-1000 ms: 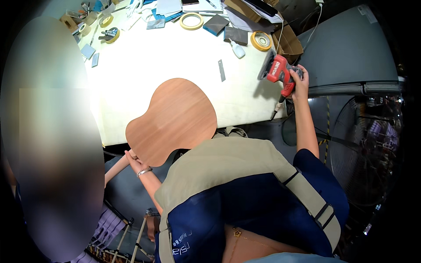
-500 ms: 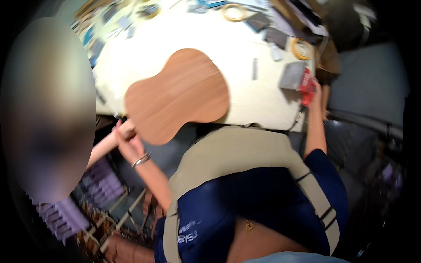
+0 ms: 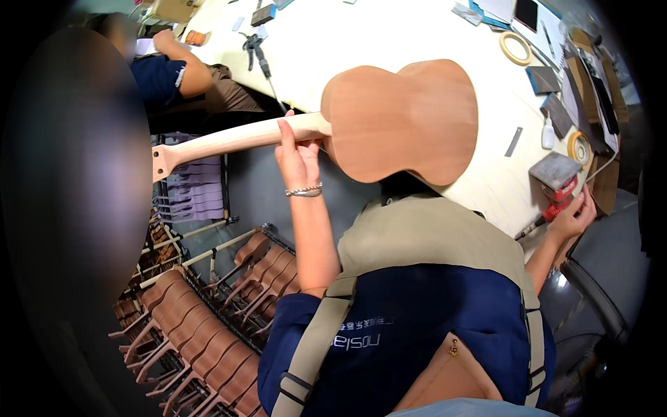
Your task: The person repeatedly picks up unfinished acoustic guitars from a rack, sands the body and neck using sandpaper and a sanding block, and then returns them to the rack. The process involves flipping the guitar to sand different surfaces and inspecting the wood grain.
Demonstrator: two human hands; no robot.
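An unfinished ukulele [image 3: 403,121] lies across the table's front edge with its plain wooden back up. Its pale neck [image 3: 236,142] points left, and the headstock shows drilled holes. My left hand [image 3: 299,161] is closed around the neck near the body, the thumb lying over the top side. At the table's right edge my right hand [image 3: 575,215] has loosely bent fingers, slightly apart, close beside a red power sander [image 3: 558,198]. The sander rests tipped with its grey pad facing up. Whether the fingertips touch it is hard to see.
The cream table [image 3: 389,35] carries a clamp [image 3: 256,52], tape rolls [image 3: 515,47], sanding blocks [image 3: 543,80] and a small white bottle [image 3: 548,134]. Another person's arm [image 3: 186,66] is at the far left. Racks of ukulele bodies [image 3: 201,340] stand at my lower left.
My view has turned left, so the ukulele and table appear further right, with the neck now visible. My right hand has loosened from the sander; my left hand now shows wrapped around the neck.
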